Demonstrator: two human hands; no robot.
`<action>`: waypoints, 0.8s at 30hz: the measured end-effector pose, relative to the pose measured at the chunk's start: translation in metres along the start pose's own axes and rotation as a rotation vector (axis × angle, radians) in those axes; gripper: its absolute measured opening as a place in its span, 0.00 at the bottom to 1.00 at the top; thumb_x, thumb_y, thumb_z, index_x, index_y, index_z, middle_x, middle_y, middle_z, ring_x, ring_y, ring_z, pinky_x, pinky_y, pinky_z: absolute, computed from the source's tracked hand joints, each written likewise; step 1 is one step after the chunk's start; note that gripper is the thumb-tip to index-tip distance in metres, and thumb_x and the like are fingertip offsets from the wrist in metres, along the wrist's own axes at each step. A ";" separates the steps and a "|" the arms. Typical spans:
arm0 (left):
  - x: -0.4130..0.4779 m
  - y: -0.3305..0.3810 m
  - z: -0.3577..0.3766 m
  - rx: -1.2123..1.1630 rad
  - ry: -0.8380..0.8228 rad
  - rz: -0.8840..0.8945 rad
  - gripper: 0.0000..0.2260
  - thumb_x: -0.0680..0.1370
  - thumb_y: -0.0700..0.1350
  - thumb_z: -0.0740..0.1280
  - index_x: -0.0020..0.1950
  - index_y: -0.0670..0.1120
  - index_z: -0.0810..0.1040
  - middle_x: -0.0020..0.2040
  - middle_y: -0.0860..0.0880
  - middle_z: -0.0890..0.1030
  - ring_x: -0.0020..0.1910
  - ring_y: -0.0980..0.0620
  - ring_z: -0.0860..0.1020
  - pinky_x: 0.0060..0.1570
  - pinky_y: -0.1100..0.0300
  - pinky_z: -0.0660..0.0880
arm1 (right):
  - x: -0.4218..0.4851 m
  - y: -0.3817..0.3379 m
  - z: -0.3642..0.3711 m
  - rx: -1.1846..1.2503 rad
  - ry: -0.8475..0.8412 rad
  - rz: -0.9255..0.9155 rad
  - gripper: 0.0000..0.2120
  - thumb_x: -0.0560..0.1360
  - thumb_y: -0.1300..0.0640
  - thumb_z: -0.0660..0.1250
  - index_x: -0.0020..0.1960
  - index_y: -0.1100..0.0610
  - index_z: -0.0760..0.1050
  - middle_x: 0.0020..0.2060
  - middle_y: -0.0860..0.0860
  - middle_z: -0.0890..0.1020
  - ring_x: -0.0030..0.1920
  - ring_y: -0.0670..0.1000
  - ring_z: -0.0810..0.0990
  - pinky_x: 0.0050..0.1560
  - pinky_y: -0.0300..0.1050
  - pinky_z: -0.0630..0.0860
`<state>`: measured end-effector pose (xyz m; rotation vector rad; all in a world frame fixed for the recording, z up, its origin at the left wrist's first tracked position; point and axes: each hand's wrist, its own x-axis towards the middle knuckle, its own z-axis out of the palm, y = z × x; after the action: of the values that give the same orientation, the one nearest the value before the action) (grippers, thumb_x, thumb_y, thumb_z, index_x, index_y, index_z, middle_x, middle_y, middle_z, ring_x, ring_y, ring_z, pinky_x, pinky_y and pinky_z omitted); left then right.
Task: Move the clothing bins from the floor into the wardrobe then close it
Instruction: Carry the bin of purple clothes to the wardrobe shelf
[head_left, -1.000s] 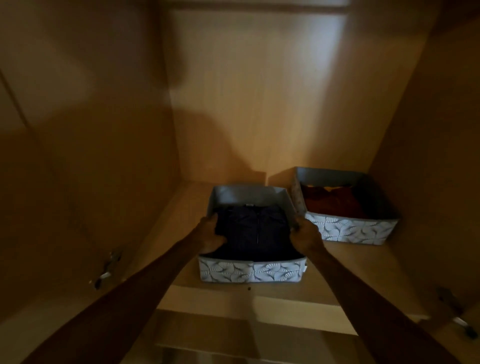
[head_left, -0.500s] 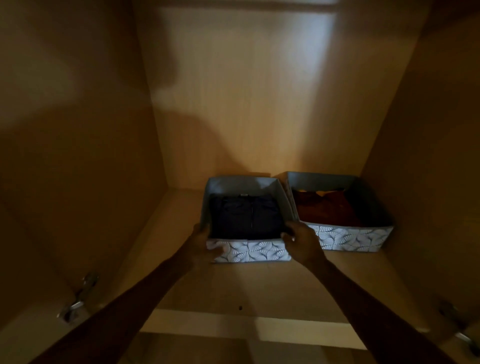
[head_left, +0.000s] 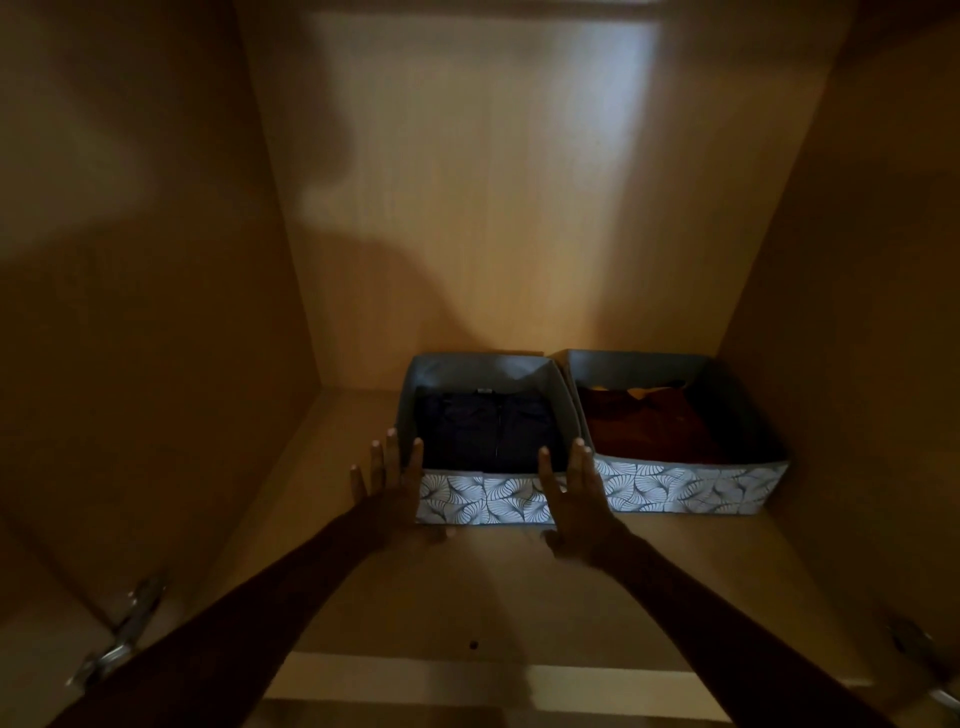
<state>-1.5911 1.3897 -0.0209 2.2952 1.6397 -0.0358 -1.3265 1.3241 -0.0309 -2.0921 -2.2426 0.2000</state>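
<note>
Two grey fabric bins with a white leaf pattern stand side by side on the wardrobe shelf (head_left: 467, 587), far back near the rear panel. The left bin (head_left: 483, 499) holds a folded dark navy garment; the right bin (head_left: 691, 488) holds a rust-red garment. My left hand (head_left: 389, 488) lies flat with straight fingers against the left bin's front left corner. My right hand (head_left: 576, 499) is flat against its front right corner, fingers pointing up and spread.
Wooden side walls close in on both sides. A metal door hinge (head_left: 122, 639) sits at the lower left and another hinge (head_left: 924, 660) at the lower right. The shelf's pale front edge (head_left: 519, 680) runs across the bottom. Bare shelf lies left of the bins.
The navy bin has slid back along the shelf until level with the red bin. My hands went from gripping its sides to lying flat against its front.
</note>
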 end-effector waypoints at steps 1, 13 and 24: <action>0.003 0.001 -0.003 -0.010 -0.005 -0.021 0.68 0.44 0.85 0.49 0.71 0.52 0.22 0.68 0.45 0.18 0.69 0.42 0.23 0.69 0.34 0.34 | 0.004 0.000 -0.001 -0.005 -0.005 0.007 0.57 0.71 0.45 0.69 0.70 0.49 0.20 0.70 0.67 0.26 0.70 0.69 0.26 0.72 0.64 0.40; 0.032 0.008 -0.014 -0.066 -0.017 -0.079 0.71 0.41 0.84 0.52 0.74 0.52 0.26 0.71 0.42 0.21 0.72 0.39 0.26 0.70 0.35 0.34 | 0.037 0.011 -0.009 -0.109 -0.007 0.009 0.55 0.71 0.45 0.70 0.74 0.51 0.27 0.70 0.70 0.29 0.72 0.68 0.28 0.70 0.63 0.31; 0.027 -0.002 -0.004 -0.131 0.045 -0.016 0.61 0.63 0.73 0.67 0.75 0.51 0.28 0.68 0.47 0.19 0.70 0.45 0.24 0.71 0.37 0.35 | 0.040 0.017 -0.005 -0.072 -0.003 0.001 0.52 0.72 0.43 0.67 0.74 0.45 0.26 0.73 0.64 0.30 0.72 0.65 0.27 0.72 0.66 0.33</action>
<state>-1.5845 1.4159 -0.0233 2.2001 1.6306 0.1171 -1.3114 1.3648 -0.0301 -2.1291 -2.2841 0.1246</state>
